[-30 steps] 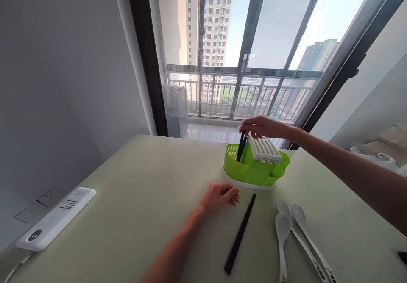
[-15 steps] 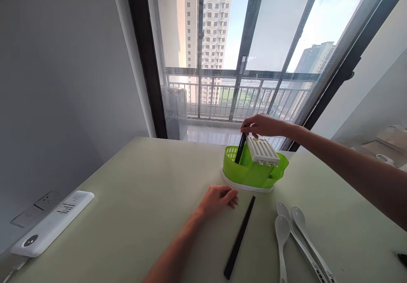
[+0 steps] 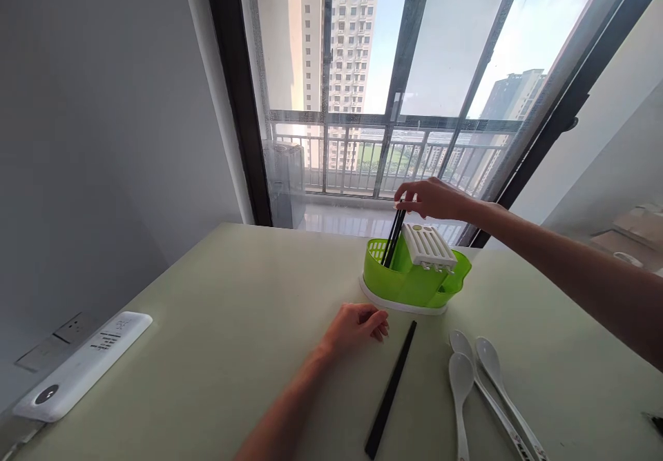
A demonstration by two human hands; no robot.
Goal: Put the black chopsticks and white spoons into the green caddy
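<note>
My right hand (image 3: 432, 199) reaches over a green cutlery holder (image 3: 409, 281) and pinches the top ends of black chopsticks (image 3: 394, 240) whose lower ends stand inside the holder's left compartment. A white slotted insert (image 3: 429, 246) sits tilted on the holder's top. Fingers curled and holding nothing, my left hand (image 3: 357, 326) rests on the pale green table (image 3: 217, 323) just in front of the holder. Another pair of black chopsticks (image 3: 389, 388) lies flat on the table to the right of that hand.
Three white spoons (image 3: 476, 385) lie at the right of the flat chopsticks. A white power strip (image 3: 83, 368) lies at the table's left edge by the grey wall. A dark object (image 3: 655, 421) peeks in at the right edge. Behind the table is a large window.
My right hand has lifted the chopsticks a little higher out of the holder's compartment. My left hand has stayed in place.
</note>
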